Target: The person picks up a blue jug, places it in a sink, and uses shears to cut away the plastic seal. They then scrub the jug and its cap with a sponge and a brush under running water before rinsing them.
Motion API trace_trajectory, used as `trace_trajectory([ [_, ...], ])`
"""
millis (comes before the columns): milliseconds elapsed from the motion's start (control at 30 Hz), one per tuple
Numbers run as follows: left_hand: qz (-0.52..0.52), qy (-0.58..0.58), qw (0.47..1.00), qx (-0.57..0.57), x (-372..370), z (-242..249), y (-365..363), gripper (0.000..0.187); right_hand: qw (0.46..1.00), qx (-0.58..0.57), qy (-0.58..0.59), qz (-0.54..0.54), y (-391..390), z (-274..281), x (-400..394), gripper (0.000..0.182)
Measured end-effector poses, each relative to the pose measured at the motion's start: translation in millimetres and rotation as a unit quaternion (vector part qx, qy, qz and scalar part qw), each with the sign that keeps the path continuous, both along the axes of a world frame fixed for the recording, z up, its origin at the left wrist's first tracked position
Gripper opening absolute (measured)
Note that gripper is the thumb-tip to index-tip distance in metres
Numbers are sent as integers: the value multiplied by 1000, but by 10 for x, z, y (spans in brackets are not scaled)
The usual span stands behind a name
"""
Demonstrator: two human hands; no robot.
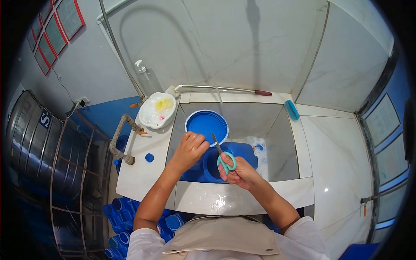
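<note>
My right hand (240, 173) grips a pair of scissors (227, 163) with teal handles, their blades pointing up and away over the sink. Close by on the left, my left hand (190, 149) is closed with its fingers curled together; what they hold, if anything, is hidden. Beyond both hands is a round blue tub (203, 123) with a white rim, in the sink (277, 151). Under my hands lies a large blue water jug (242, 151), partly covered by them. White suds show at the jug's right side.
A white basin (171, 117) with suds and a yellow sponge stands on the left ledge, near a pump bottle (148, 78) and a blue cap (149, 157). A long-handled tool (221, 89) lies along the back ledge. A blue brush (291, 110) sits at right. Pipes (116, 141) rise at left.
</note>
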State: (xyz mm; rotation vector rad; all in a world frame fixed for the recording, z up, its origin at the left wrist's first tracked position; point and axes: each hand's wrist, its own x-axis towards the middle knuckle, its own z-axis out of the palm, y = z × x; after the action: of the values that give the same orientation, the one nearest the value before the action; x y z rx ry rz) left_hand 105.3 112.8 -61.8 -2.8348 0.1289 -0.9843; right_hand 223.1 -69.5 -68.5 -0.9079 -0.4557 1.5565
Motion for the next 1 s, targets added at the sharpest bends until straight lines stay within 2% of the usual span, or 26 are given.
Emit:
trace_trajectory([
  [33,15,14,999,-25,6,-23,10,13,1000,0,0,0,13,14,12,44],
  [100,21,18,997,-67,11,-13,55,19,973,-38,-220,-63,53,63,61,35],
  [133,27,24,993,-110,20,0,64,25,973,-39,-221,-62,95,69,92,35],
  [167,27,23,993,-112,29,6,62,25,900,43,-403,-163,160,49,126,30],
  [200,24,67,987,-141,36,47,41,25,777,122,-563,-254,223,24,178,26],
  [233,21,112,979,-169,46,70,26,25,777,120,-562,-255,306,-17,267,26],
  [300,-17,94,979,-181,57,81,28,25,563,255,-745,-251,501,-41,476,21],
  [333,-53,77,977,-193,51,95,39,25,563,255,-745,-252,553,26,564,21],
  [367,-53,77,977,-191,46,133,73,25,756,191,-617,-101,596,106,661,21],
  [400,-37,124,960,-248,39,185,113,24,888,112,-441,59,615,147,715,22],
  [433,-20,168,937,-305,32,218,141,23,921,133,-363,35,622,162,724,22],
  [467,-18,165,938,-304,27,232,158,23,920,135,-365,38,644,157,720,22],
  [533,26,213,826,-522,19,249,193,22,963,110,-245,-21,705,112,693,22],
  [567,28,210,826,-522,15,253,209,22,963,112,-246,-18,732,85,686,22],
  [633,7,205,721,-662,23,239,232,26,985,80,-129,-82,772,38,663,21],
  [667,8,204,721,-662,39,222,241,26,985,81,-129,-81,800,-10,643,21],
  [733,-18,166,700,-695,68,139,248,25,978,87,-79,-174,861,-132,625,20],
  [767,-17,167,699,-695,64,54,286,25,978,86,-78,-174,882,-176,682,20],
  [833,-18,122,667,-734,42,-114,393,25,951,119,5,-287,915,-233,846,18],
  [867,-18,122,669,-733,42,-186,414,25,950,121,5,-287,919,-271,923,18],
  [933,-46,-37,575,-816,24,-281,437,24,928,112,-74,-348,915,-405,1090,15],
  [967,-45,-39,576,-816,45,-331,468,24,928,112,-74,-346,918,-477,1171,15],
  [1000,-83,-107,522,-842,74,-393,499,25,920,108,-112,-360,929,-558,1256,13],
])
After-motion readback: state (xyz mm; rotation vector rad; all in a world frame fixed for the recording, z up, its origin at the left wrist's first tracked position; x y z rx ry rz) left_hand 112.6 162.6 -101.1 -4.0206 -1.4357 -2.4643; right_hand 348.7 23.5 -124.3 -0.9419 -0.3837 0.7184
